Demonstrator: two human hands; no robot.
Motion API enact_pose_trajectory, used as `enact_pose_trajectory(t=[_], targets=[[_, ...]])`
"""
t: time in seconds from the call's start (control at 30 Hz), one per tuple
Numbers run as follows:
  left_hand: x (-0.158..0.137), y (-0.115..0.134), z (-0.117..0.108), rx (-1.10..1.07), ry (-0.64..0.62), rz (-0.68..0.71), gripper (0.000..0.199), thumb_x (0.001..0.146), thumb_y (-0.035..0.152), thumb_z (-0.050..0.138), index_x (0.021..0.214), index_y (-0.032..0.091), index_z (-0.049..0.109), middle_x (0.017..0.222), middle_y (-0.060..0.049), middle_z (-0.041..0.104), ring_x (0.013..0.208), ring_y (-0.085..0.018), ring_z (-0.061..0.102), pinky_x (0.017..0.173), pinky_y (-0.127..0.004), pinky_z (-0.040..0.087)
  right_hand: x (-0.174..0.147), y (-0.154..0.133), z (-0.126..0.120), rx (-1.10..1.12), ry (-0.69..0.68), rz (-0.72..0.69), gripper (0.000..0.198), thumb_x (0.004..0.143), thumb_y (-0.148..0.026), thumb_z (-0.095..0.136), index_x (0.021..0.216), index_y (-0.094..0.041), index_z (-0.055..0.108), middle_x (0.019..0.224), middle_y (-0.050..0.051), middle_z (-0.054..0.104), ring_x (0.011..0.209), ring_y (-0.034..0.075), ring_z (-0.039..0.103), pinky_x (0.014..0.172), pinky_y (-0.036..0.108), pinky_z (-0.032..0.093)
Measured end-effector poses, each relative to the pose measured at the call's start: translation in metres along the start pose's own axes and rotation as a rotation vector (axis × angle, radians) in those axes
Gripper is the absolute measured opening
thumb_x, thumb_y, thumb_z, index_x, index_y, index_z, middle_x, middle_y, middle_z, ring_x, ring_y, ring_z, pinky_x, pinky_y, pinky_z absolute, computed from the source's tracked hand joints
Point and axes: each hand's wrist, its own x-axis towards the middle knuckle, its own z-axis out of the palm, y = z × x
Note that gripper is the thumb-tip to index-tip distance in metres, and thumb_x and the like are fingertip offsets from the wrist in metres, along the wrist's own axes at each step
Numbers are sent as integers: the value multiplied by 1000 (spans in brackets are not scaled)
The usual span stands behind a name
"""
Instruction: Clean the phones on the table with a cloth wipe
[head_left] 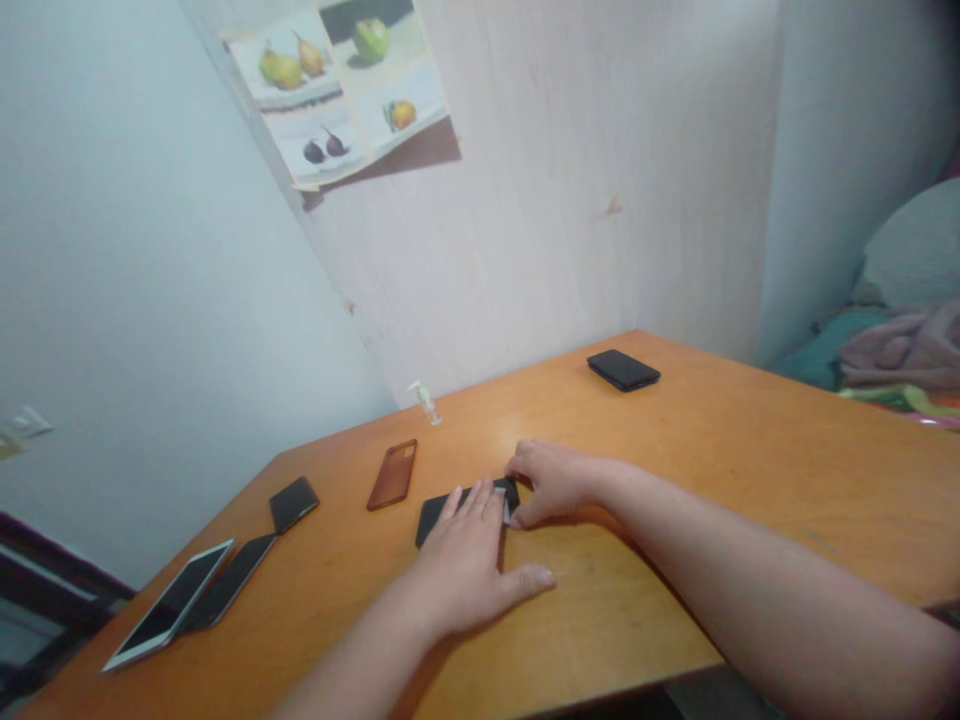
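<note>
A black phone (431, 518) lies flat on the wooden table in front of me, partly covered by my hands. My left hand (465, 570) rests on top of it with the fingers stretched out and the thumb apart over the tabletop. At the phone's right end, my right hand (551, 480) has its thumb and curled fingers on either side of the edge. A small white piece (506, 508) shows between the two hands; whether it is paper or cloth I cannot tell. Just beyond lies a brown translucent phone case (393, 475).
On the wooden table (615, 600), a white tablet (169, 605), a dark phone (232, 580) and another dark device (294, 503) lie at left. A small clear pump bottle (426, 402) stands near the wall. Far right sits a black device (623, 369).
</note>
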Motion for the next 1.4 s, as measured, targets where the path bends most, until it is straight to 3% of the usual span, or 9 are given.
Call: enact_pose_trajectory(t=[0.13, 0.4, 0.67, 0.93, 1.13, 1.27, 1.4], targets=[[20, -6, 7, -6, 40, -45, 108, 74, 85, 39, 151, 11, 27, 157, -19, 25, 146, -37, 18, 119, -54, 15, -1, -1, -1, 8, -26, 9, 60, 63, -62, 68, 104, -19, 70, 101, 10, 60, 93, 28, 57, 73, 31, 45], [-16, 11, -5, -25, -38, 15, 111, 71, 87, 41, 152, 13, 27, 159, -18, 21, 146, -37, 17, 119, -55, 16, 1, 2, 1, 23, -13, 7, 70, 61, -66, 69, 112, -18, 68, 108, 12, 60, 97, 29, 57, 79, 33, 46], [21, 9, 0, -28, 21, 9, 113, 72, 87, 39, 152, 9, 24, 158, -19, 25, 146, -38, 19, 119, -54, 17, 2, 4, 4, 1, 0, -18, 59, 63, -65, 67, 101, -21, 71, 97, 11, 60, 92, 28, 58, 75, 33, 45], [-6, 12, -1, -40, -5, 58, 111, 72, 86, 42, 153, 13, 23, 159, -18, 22, 146, -37, 18, 119, -54, 17, 0, 0, 0, -10, 4, 5, 62, 61, -63, 68, 102, -16, 71, 103, 13, 63, 91, 28, 59, 75, 32, 46], [24, 13, 1, -52, 64, 66, 108, 73, 85, 43, 153, 15, 22, 157, -15, 28, 145, -36, 23, 118, -54, 19, 2, 1, 2, -15, -13, 14, 54, 62, -57, 68, 96, -16, 71, 97, 12, 63, 86, 26, 59, 71, 31, 44], [28, 5, 7, -23, 65, 24, 110, 72, 86, 42, 152, 13, 25, 157, -16, 28, 145, -37, 23, 119, -53, 18, 2, 1, 3, 8, -5, 39, 56, 61, -58, 70, 98, -17, 70, 98, 11, 62, 88, 26, 59, 71, 31, 45], [9, -20, 8, 13, 26, -70, 107, 74, 86, 38, 150, 10, 31, 157, -19, 24, 146, -36, 19, 119, -51, 18, 1, 2, 3, 36, -9, 60, 69, 59, -64, 71, 110, -17, 67, 105, 12, 62, 95, 28, 58, 75, 33, 46]])
